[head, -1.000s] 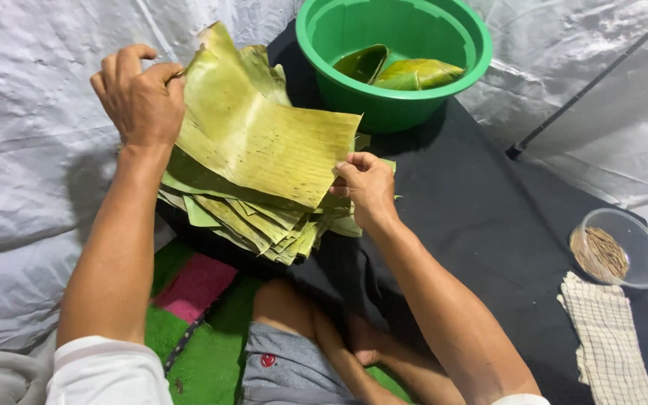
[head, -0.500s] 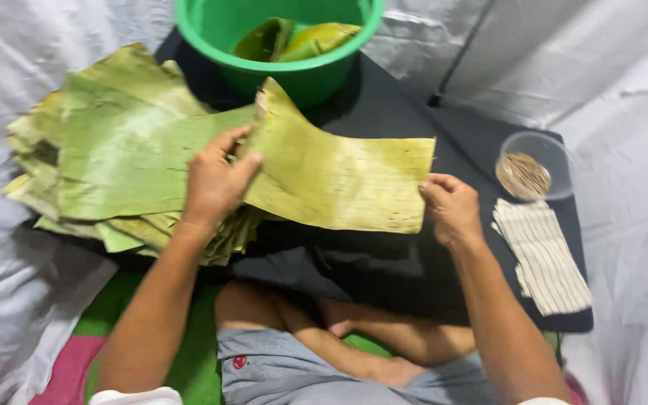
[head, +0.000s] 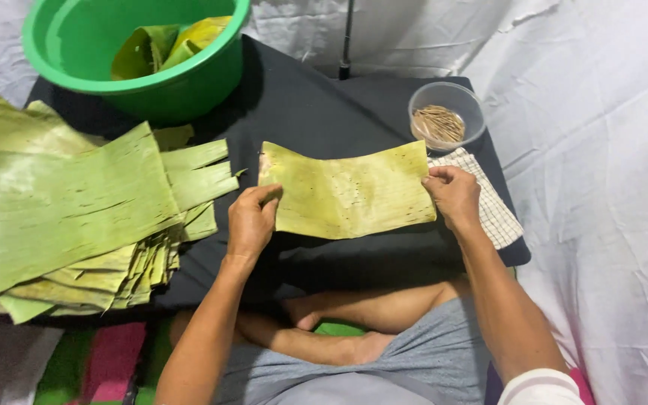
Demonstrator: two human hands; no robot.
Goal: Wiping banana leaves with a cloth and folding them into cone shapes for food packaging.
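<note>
Here, a single yellow-green rectangular banana-leaf sheet (head: 348,191) lies flat on the black cloth-covered tabletop (head: 316,105), held at both ends. The left hand (head: 251,221) pinches its left edge with fingers pressed together; the right hand (head: 453,196) pinches the right edge the same way. The leaf looks brittle along its ribs, so a hard sideways pull could likely split it. Counted: one loose sheet, one thick stack of green leaf strips (head: 76,217) well to the left, one green plastic basin (head: 133,49) with folded leaves inside, one clear round bowl of thin sticks (head: 445,116), one checked cloth (head: 493,210).
</note>
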